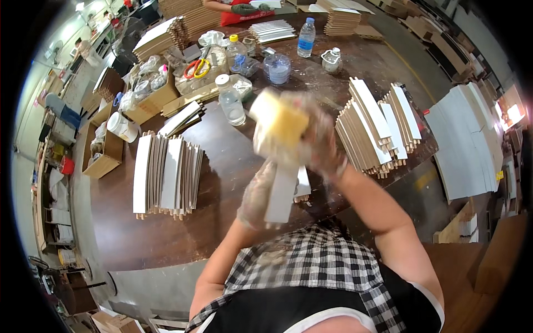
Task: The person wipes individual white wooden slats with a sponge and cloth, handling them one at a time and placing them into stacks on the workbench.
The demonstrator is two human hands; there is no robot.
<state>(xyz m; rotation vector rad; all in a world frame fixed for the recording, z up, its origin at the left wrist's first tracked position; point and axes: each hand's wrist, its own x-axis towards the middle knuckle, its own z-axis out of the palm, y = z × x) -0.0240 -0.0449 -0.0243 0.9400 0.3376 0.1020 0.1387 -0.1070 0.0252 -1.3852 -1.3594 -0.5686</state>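
My left hand (pixel 256 193), in a pale thin glove, grips a white wooden slat (pixel 282 194) that stands tilted in front of my apron. Above the slat's far end my right hand (pixel 321 136), also gloved, is blurred by motion. It holds a yellow block that looks like a sponge (pixel 288 123), with a whitish part at its left side. The far end of the slat is hidden behind the sponge and hand. Just right of the slat, another white piece (pixel 302 184) lies on the dark table (pixel 222 233).
Slats stand stacked at the left (pixel 166 175) and right (pixel 369 127). Clear bottles (pixel 230 100), a blue-labelled water bottle (pixel 306 38), red-yellow scissors (pixel 197 69) and a cardboard box (pixel 152 102) stand farther back. Across the table, another person's gloved hand (pixel 244 9) holds a white piece.
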